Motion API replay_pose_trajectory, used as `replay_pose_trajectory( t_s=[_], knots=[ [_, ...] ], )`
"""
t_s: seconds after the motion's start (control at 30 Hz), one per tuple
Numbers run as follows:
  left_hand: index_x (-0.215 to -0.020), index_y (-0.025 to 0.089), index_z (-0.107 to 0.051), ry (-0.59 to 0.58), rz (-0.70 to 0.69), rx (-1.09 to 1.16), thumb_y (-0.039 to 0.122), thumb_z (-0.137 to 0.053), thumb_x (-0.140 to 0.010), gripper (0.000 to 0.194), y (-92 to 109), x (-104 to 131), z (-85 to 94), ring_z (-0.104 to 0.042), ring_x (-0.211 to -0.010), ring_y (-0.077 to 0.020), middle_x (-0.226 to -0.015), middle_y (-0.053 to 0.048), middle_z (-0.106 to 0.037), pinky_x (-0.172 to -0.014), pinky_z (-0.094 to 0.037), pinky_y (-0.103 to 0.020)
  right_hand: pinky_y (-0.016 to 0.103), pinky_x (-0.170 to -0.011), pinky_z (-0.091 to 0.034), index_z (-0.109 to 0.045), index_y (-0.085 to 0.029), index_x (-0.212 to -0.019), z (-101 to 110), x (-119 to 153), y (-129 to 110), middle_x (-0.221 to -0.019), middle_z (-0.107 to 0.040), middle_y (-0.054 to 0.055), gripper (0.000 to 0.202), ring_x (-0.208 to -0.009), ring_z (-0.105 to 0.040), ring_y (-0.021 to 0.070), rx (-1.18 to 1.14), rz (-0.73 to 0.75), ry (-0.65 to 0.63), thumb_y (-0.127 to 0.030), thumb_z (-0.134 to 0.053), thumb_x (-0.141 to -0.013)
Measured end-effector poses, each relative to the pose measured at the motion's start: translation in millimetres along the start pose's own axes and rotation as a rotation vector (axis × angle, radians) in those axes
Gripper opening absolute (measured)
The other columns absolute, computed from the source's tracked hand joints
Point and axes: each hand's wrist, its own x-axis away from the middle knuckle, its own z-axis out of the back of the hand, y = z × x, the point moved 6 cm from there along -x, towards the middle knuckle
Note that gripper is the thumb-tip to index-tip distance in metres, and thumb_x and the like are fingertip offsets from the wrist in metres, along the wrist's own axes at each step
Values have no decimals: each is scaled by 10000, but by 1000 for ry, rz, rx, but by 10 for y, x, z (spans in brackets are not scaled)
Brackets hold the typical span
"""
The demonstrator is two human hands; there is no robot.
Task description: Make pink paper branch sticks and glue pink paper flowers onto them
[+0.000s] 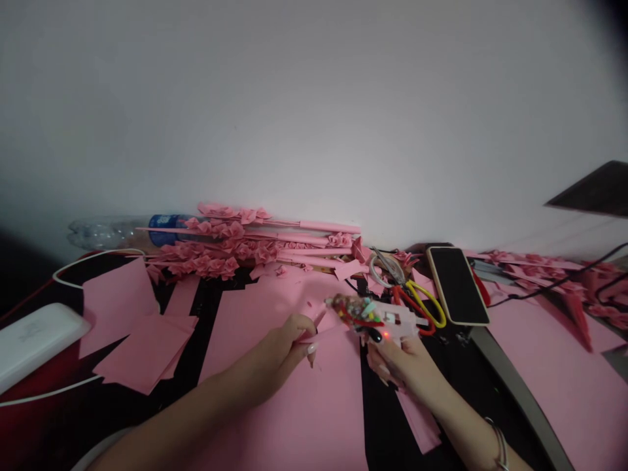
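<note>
My left hand (284, 350) pinches a small folded piece of pink paper (332, 335) between thumb and fingers, above a large pink sheet (289, 418). In my right hand (409, 366) is a hot glue gun (400, 323) with a small red light glowing on its side. Its nozzle end is crusted with glue and colourful bits and points left, just over the paper piece. Whether nozzle and paper touch, I cannot tell. Below my right hand lies a pink paper strip (419, 422).
Pink paper flower stems (230, 248) lie along the wall beside a plastic bottle (115, 232). Scissors with red and yellow handles (432, 304) rest near a phone (458, 284). Pink squares (144, 350) and a white device (42, 340) with a cable are at left.
</note>
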Motion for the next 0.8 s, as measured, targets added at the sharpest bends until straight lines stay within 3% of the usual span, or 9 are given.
replay_pose_trajectory(
  t_s=[0.07,0.23,0.43,0.63,0.8],
  knots=[
    [-871,201,-473,18,-13,6,226,-351,-964,156,-1,1,6,-528,-729,-149,-824,-16,-571,-703,-415,-279,174,-329,-228,-531,-165,-823,21,-1,-3,-451,-362,-110,375,-312,-248,27,-62,25,38,-536,-567,-860],
    [-925,209,-462,57,-95,81,200,-346,-971,125,-8,25,11,-520,-746,-135,-863,-7,-552,-718,-415,-268,178,-325,-274,-553,-152,-788,-110,27,16,-476,-381,-93,434,-330,-273,30,-41,-65,-165,-580,-618,-806],
    [-914,219,-431,103,-112,142,204,-366,-973,89,20,44,37,-455,-639,-102,-865,14,-530,-625,-399,-233,178,-317,-232,-548,-154,-794,2,5,31,-482,-384,-91,447,-326,-255,28,-160,-21,-11,-594,-623,-792],
    [-896,217,-435,103,-130,94,190,-352,-970,115,84,55,44,-467,-640,-109,-806,20,-524,-622,-402,-239,187,-325,-250,-528,-158,-701,-98,21,44,-469,-396,-75,463,-332,-292,36,-132,-89,-171,-599,-658,-761],
    [-904,215,-439,111,-152,115,177,-358,-962,107,123,73,60,-483,-665,-108,-838,9,-534,-628,-410,-242,181,-318,-210,-524,-165,-736,60,6,86,-495,-394,-83,447,-332,-260,28,-230,-58,-19,-595,-644,-768]
  ],
)
